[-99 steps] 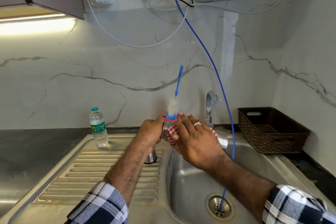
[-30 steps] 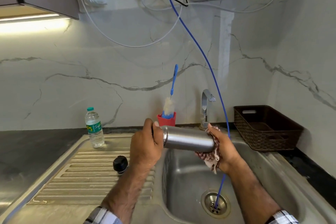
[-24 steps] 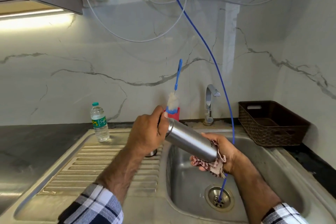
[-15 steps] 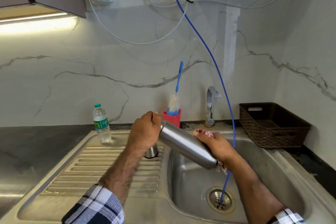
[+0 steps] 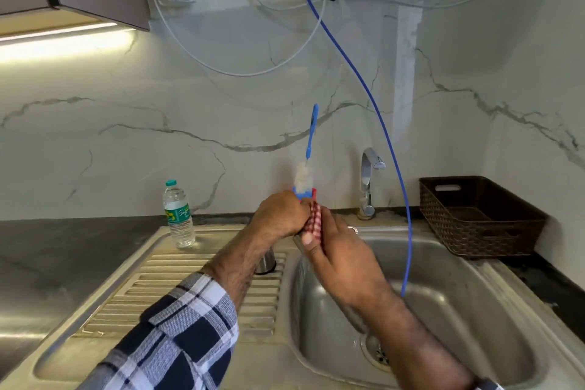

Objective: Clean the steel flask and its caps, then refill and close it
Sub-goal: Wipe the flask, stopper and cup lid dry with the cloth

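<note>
- The steel flask (image 5: pixel 298 237) is now almost wholly hidden between the two hands, above the ridge that divides the drainboard from the sink basin; half a second ago its body lay in plain view, slanting down over the basin; only a sliver of steel shows below the cloth now.
- The red checked cloth (image 5: pixel 314 219) has moved from the flask's lower end up to its top end; it sits bunched between the hands, so the wiping has reached the neck, I judge.
- The left hand (image 5: pixel 280 214) has its fingers curled round the flask's upper end; the right hand (image 5: pixel 337 250) has thumb and fingers clamped on the cloth, pressing it against the steel.
- A steel cap (image 5: pixel 265 260) stands on the drainboard's right edge, just beside the basin and partly behind the left forearm; not yet refitted.
- This reads as drying the outside; refilling and closing are yet to come.
- Behind the hands, at the sink's back edge, a red cup (image 5: pixel 313 191) holds a blue bottle brush (image 5: pixel 311 133); a water bottle (image 5: pixel 179 215) stands at the drainboard's back left corner; the tap (image 5: pixel 368 184) and a blue hose (image 5: pixel 380 123) hanging into the basin lie to the right; a brown basket (image 5: pixel 481 218) sits on the counter's right edge.
</note>
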